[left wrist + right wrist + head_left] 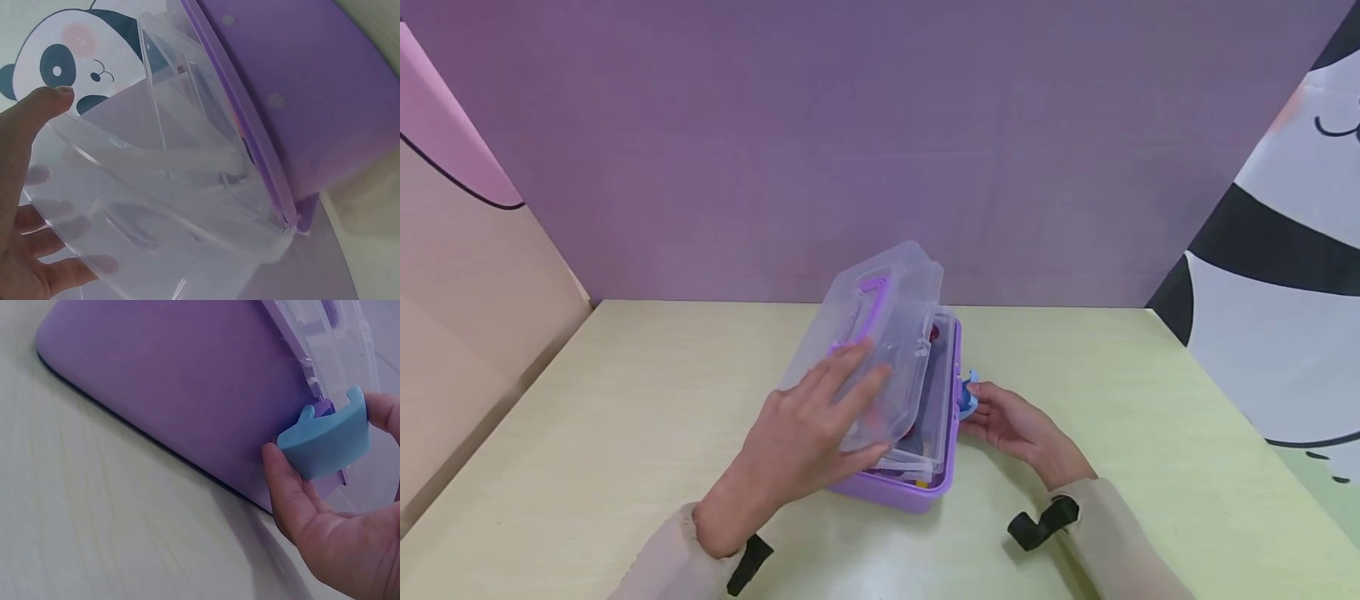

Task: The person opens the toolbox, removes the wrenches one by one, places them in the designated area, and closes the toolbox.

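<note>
A box with a purple base stands on the table, its clear lid tilted partway up. A purple handle lies on the lid. My left hand rests on the lid's outer face with fingers spread and thumb by the near corner. Through the clear plastic its fingertips show in the left wrist view. At the box's right side my right hand pinches a blue latch between thumb and fingers. Inside the base sits a clear tray, partly hidden by the lid.
The pale table runs back to a purple wall panel. A panel with a panda picture stands at the right, and a beige panel at the left. Small red and yellow items show inside the box.
</note>
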`<action>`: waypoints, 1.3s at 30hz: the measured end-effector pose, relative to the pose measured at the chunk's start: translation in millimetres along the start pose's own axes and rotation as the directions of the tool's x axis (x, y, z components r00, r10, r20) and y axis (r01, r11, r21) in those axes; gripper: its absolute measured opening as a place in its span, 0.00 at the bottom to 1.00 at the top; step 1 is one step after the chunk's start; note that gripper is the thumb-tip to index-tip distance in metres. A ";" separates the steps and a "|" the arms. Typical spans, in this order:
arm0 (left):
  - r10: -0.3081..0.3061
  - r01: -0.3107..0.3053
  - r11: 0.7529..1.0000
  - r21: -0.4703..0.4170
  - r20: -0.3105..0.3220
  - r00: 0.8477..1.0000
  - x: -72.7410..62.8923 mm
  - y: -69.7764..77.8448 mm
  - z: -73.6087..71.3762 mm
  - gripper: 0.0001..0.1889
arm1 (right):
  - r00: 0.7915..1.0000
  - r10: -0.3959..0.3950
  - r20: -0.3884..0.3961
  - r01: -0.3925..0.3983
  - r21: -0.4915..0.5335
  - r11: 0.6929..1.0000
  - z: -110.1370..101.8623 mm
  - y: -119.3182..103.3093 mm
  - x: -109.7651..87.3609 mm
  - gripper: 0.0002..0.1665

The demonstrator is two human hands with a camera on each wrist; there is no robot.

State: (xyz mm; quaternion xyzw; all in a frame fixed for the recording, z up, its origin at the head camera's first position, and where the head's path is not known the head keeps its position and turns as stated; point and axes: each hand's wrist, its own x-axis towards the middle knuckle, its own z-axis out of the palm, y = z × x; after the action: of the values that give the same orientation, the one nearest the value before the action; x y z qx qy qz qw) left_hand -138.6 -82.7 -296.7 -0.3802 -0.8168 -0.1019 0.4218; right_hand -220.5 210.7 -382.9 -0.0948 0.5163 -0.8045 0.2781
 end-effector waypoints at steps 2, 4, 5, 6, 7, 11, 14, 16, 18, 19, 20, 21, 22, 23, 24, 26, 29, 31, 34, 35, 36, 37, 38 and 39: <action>-0.007 0.007 1.000 -0.007 -0.006 1.000 -0.4 -0.8 -0.4 0.36 | 1.000 -0.002 0.003 0.002 0.001 1.000 -0.6 0.1 0.0 0.15; -0.016 0.016 1.000 -0.011 -0.009 1.000 -1.0 -1.6 -0.9 0.36 | 1.000 -0.002 0.006 0.002 0.000 1.000 -0.9 0.5 0.3 0.15; -0.019 0.019 1.000 -0.013 -0.010 1.000 -1.2 -2.0 -1.2 0.36 | 1.000 -0.003 0.007 0.003 -0.001 1.000 -0.9 0.8 0.5 0.14; -0.023 0.023 1.000 -0.016 -0.009 1.000 -1.5 -2.4 -1.6 0.36 | 1.000 -0.003 0.009 0.003 0.001 1.000 -0.9 1.0 0.7 0.14; -0.027 0.027 0.999 -0.020 -0.009 1.000 -2.0 -3.0 -2.0 0.36 | 1.000 -0.003 0.009 0.003 0.002 1.000 -0.9 1.4 1.1 0.14; -0.053 0.053 0.998 -0.037 -0.013 0.999 -3.8 -5.7 -4.7 0.38 | 1.000 0.001 0.006 -0.001 0.008 1.000 -0.6 1.8 1.4 0.13; -0.094 0.092 0.995 -0.050 -0.032 0.995 -5.8 -9.3 -6.8 0.40 | 1.000 0.004 0.000 -0.004 0.000 1.000 -0.7 1.5 1.1 0.13; -0.122 0.119 0.991 -0.066 -0.048 0.991 -7.2 -12.5 -8.3 0.40 | 1.000 0.002 0.001 -0.002 -0.006 1.000 -1.5 1.6 0.9 0.13; -0.143 0.138 0.987 -0.088 -0.059 0.988 -8.3 -16.0 -9.7 0.40 | 1.000 0.001 0.004 -0.001 -0.009 1.000 -2.5 1.5 0.3 0.14; -0.151 0.145 0.984 -0.103 -0.060 0.987 -8.9 -17.7 -10.7 0.41 | 1.000 0.000 0.001 0.000 -0.009 1.000 -2.8 1.3 -0.1 0.14; -0.159 0.151 0.982 -0.116 -0.062 0.985 -9.4 -19.2 -11.6 0.41 | 1.000 0.000 -0.001 0.000 -0.009 1.000 -3.0 1.3 -0.5 0.14; -0.166 0.157 0.979 -0.131 -0.059 0.984 -9.7 -20.5 -12.5 0.41 | 1.000 0.000 -0.004 0.000 -0.007 1.000 -3.1 1.1 -0.9 0.13; -0.170 0.160 0.977 -0.143 -0.060 0.984 -10.2 -21.8 -13.2 0.41 | 1.000 0.001 -0.008 -0.001 -0.007 1.000 -3.1 1.1 -1.3 0.13; -0.177 0.167 0.974 -0.156 -0.057 0.982 -10.7 -22.8 -14.1 0.41 | 1.000 0.002 -0.014 -0.002 -0.007 1.000 -2.8 1.0 -1.6 0.13; -0.184 0.173 0.971 -0.168 -0.053 0.981 -11.1 -23.7 -15.0 0.41 | 1.000 0.003 -0.019 -0.003 -0.007 1.000 -2.6 0.9 -1.9 0.12; -0.197 0.185 0.965 -0.185 -0.050 0.979 -11.9 -25.5 -16.7 0.41 | 1.000 0.003 -0.021 -0.003 -0.006 1.000 -2.3 1.0 -2.1 0.12; -0.217 0.203 0.957 -0.206 -0.047 0.975 -13.2 -28.0 -19.1 0.41 | 1.000 0.003 -0.014 -0.003 -0.005 1.000 -2.0 1.2 -2.0 0.13; -0.243 0.228 0.949 -0.218 -0.045 0.969 -14.5 -29.3 -20.7 0.40 | 1.000 0.002 -0.006 -0.002 -0.008 1.000 -1.9 1.0 -2.0 0.13; -0.302 0.285 0.929 -0.236 -0.041 0.952 -17.1 -30.8 -22.9 0.40 | 1.000 0.000 0.002 0.000 -0.012 1.000 -2.1 0.6 -1.8 0.13; -0.326 0.307 0.920 -0.244 -0.038 0.945 -18.2 -31.4 -23.7 0.40 | 1.000 0.000 0.004 0.000 -0.013 1.000 -2.0 0.4 -1.8 0.13; -0.347 0.328 0.910 -0.254 -0.037 0.937 -19.2 -32.2 -24.5 0.40 | 1.000 -0.001 0.004 0.001 -0.016 1.000 -2.0 0.3 -1.7 0.13; -0.369 0.347 0.900 -0.264 -0.035 0.929 -20.3 -33.1 -25.4 0.40 | 1.000 -0.001 0.004 0.001 -0.015 1.000 -1.9 0.3 -1.6 0.13; -0.388 0.365 0.890 -0.271 -0.033 0.921 -21.3 -34.3 -26.2 0.40 | 1.000 -0.001 0.004 0.001 -0.017 1.000 -1.9 0.4 -1.4 0.13; -0.403 0.379 0.883 -0.278 -0.031 0.915 -22.4 -35.5 -27.1 0.40 | 1.000 -0.001 0.003 0.001 -0.016 1.000 -1.8 0.4 -1.3 0.13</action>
State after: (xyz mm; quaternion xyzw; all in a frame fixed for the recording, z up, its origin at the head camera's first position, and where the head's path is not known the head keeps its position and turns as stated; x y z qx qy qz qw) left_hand -139.1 -132.4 -291.6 -0.2559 -0.8360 -0.3103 0.3733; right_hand -220.1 212.7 -383.9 -0.0983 0.5224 -0.8002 0.2776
